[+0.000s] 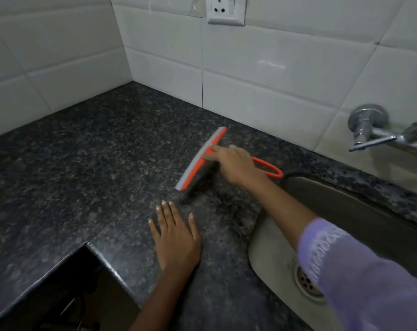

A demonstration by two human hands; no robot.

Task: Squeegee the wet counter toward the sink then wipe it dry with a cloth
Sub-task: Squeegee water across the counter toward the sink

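Gripping the squeegee [200, 158] handle, right hand [236, 166] sits behind its blade; left hand [176, 235] spread flat

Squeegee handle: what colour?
Orange, with a grey blade; squeegee shows in the head view.

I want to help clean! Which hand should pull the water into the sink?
The right hand. Its grip is already around the orange squeegee, beside the sink. The left hand lies flat on the counter, holding nothing.

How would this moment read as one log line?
right hand grips orange squeegee | left hand flat on granite counter | cloth unseen
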